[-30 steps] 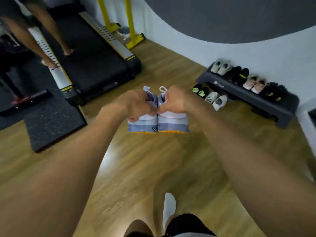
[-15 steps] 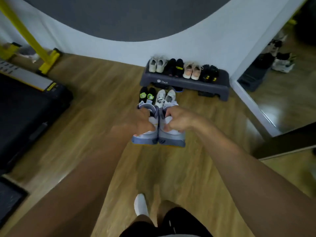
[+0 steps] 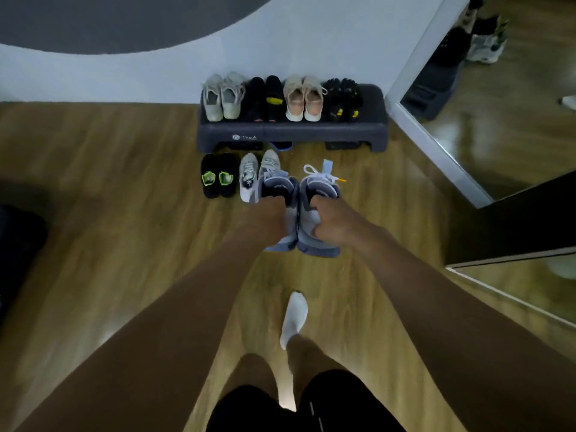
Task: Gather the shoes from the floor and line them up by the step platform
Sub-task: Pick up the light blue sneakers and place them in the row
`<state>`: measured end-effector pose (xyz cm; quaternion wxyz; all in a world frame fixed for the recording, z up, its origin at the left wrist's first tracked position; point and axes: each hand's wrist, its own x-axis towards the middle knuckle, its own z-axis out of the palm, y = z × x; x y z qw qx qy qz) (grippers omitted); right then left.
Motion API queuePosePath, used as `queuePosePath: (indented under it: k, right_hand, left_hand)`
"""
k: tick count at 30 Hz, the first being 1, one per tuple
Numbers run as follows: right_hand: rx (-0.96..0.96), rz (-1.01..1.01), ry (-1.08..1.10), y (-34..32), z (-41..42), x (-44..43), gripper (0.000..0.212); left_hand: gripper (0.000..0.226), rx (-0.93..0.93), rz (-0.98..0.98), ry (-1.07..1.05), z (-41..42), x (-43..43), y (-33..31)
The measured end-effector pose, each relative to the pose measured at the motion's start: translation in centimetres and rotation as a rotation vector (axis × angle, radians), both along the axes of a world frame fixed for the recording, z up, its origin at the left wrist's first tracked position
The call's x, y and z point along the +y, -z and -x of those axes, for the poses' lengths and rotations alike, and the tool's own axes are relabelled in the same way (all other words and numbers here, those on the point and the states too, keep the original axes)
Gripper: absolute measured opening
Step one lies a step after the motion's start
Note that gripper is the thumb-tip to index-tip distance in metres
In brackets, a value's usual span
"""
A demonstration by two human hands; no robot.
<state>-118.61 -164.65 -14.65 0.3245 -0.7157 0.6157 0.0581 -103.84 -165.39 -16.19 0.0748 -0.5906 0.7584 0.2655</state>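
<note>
I carry a pair of grey-blue sneakers above the floor. My left hand (image 3: pixel 268 218) grips the left sneaker (image 3: pixel 278 187) by its collar, and my right hand (image 3: pixel 332 221) grips the right sneaker (image 3: pixel 321 188) the same way. The dark step platform (image 3: pixel 293 134) stands against the wall straight ahead, with several pairs of shoes lined up on top. On the floor in front of it sit a black pair with green insoles (image 3: pixel 217 179) and a grey pair (image 3: pixel 252 173), just left of the held sneakers.
A large mirror (image 3: pixel 498 120) leans along the right wall, its white frame reaching the floor beside the platform. A dark object (image 3: pixel 18 241) sits at the left edge. My white-socked foot (image 3: pixel 294 316) steps forward on the wood floor.
I have walked closer to the step platform, which now looms larger ahead. The held sneakers have moved forward and sit just right of the grey pair on the floor.
</note>
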Motion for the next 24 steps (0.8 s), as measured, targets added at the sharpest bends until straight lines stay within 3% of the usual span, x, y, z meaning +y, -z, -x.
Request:
queuePosePath:
  k: [8,11,17,24]
  right_hand:
    - [0.055,-0.077,0.037,9.5,4.8,-12.8,0.028]
    - [0.059,-0.075,0.078,14.7,6.3,-17.2,0.04]
    - [0.092,-0.032,0.075,28.7,9.0,-26.0,0.045]
    - [0.129,0.008,0.022,46.0,11.7,-33.3,0.048]
  left_hand:
    - [0.034,-0.046,-0.069,0.059,3.9,-13.4,10.3]
    - [0.037,-0.052,-0.136,0.096,5.6,-18.6,15.4]
    - [0.036,-0.065,-0.111,0.171,8.5,-27.7,29.9]
    - [0.038,-0.103,-0.094,0.119,10.4,-34.6,47.2]
